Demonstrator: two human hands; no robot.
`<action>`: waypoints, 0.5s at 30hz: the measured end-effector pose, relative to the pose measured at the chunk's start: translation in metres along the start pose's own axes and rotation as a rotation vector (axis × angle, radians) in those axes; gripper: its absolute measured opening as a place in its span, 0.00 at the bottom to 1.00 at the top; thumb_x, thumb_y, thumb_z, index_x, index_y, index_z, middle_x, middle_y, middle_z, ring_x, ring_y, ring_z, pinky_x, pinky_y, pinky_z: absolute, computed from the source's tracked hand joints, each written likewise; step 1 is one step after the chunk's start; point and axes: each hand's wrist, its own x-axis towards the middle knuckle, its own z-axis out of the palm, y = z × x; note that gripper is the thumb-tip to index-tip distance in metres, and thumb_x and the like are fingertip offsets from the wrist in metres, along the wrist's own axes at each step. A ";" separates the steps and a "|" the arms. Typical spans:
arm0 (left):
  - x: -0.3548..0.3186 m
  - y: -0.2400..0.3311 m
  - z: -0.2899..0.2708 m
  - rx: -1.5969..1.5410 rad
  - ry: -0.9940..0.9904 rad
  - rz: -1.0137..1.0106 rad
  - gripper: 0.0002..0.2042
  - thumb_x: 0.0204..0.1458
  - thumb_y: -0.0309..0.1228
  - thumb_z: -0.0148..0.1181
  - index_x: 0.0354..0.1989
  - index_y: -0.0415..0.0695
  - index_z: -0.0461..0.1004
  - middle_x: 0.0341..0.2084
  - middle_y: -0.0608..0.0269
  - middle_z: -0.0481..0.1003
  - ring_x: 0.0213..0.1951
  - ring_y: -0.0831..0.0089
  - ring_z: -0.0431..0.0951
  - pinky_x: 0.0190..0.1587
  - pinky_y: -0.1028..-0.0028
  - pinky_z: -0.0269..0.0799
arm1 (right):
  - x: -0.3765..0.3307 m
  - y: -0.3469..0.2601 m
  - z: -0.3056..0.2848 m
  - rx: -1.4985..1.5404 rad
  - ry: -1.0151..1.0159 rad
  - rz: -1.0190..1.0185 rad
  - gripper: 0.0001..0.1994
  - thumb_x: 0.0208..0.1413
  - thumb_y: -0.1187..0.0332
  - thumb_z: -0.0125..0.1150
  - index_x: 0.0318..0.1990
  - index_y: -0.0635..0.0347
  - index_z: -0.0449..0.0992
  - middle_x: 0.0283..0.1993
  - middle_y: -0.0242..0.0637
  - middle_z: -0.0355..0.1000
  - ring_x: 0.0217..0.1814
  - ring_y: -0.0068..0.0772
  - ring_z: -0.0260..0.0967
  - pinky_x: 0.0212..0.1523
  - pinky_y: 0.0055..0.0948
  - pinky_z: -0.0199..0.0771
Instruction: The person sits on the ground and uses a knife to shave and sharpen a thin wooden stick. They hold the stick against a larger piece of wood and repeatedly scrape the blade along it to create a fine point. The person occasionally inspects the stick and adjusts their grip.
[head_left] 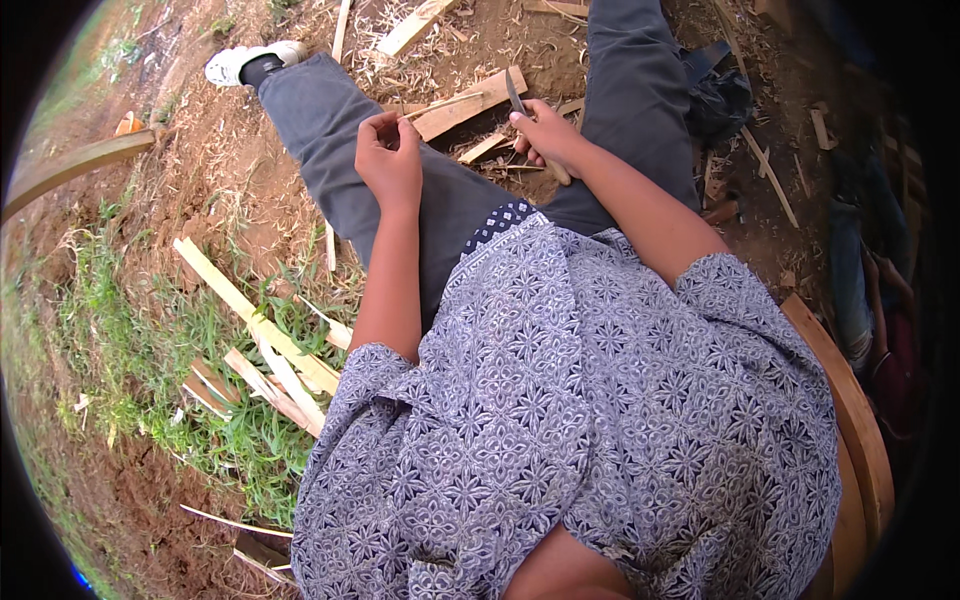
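Observation:
My left hand [391, 160] is closed, fingertips pinched on one end of a thin wooden stick [445, 105]. The stick points right, over a flat wooden board [480, 103] that lies between my legs. My right hand [548, 135] is wrapped round a knife [515, 90]. Its narrow, slightly curved blade points up and away from me, and the butt of its light wooden handle shows below my fingers. Blade and stick are apart, the blade just right of the stick's far end. Part of the knife's handle is hidden by my fingers.
My outstretched legs [335, 140] frame the work on brown soil strewn with shavings. Split wood strips [255, 320] lie on grass at the left. A curved wooden piece [85, 170] reaches in at the far left. A dark plastic bag [722, 105] sits beyond my right leg. Another person [850, 280] is at the right edge.

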 end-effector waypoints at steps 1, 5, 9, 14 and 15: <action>0.000 0.000 -0.001 0.049 -0.005 -0.001 0.05 0.61 0.24 0.67 0.41 0.37 0.79 0.33 0.65 0.82 0.37 0.81 0.82 0.44 0.78 0.77 | -0.002 -0.002 0.000 0.008 0.004 -0.005 0.26 0.73 0.55 0.52 0.72 0.57 0.60 0.35 0.38 0.78 0.25 0.24 0.72 0.26 0.28 0.76; -0.001 -0.004 0.008 0.060 -0.045 0.127 0.05 0.60 0.25 0.68 0.37 0.36 0.79 0.32 0.65 0.82 0.35 0.82 0.80 0.41 0.77 0.77 | 0.001 -0.001 -0.003 0.029 -0.003 -0.039 0.24 0.75 0.62 0.46 0.74 0.55 0.55 0.38 0.40 0.79 0.26 0.26 0.73 0.25 0.29 0.76; -0.013 0.009 0.007 0.095 -0.088 0.270 0.05 0.59 0.23 0.69 0.35 0.35 0.80 0.30 0.62 0.81 0.33 0.80 0.80 0.39 0.76 0.76 | 0.017 0.011 0.002 0.040 -0.031 -0.051 0.22 0.75 0.64 0.45 0.72 0.55 0.58 0.39 0.40 0.79 0.25 0.26 0.73 0.25 0.30 0.78; -0.015 0.015 0.010 0.206 -0.170 0.433 0.04 0.57 0.20 0.70 0.35 0.35 0.79 0.30 0.58 0.79 0.33 0.71 0.82 0.39 0.74 0.77 | 0.022 0.010 0.006 0.066 -0.004 -0.147 0.20 0.74 0.64 0.50 0.69 0.55 0.64 0.38 0.39 0.79 0.27 0.25 0.74 0.28 0.29 0.77; -0.015 0.016 0.012 0.214 -0.182 0.449 0.04 0.57 0.20 0.70 0.35 0.35 0.79 0.30 0.57 0.79 0.33 0.69 0.83 0.39 0.73 0.78 | 0.023 0.011 0.008 0.054 -0.008 -0.213 0.19 0.73 0.64 0.51 0.68 0.55 0.66 0.38 0.38 0.79 0.27 0.24 0.74 0.29 0.29 0.77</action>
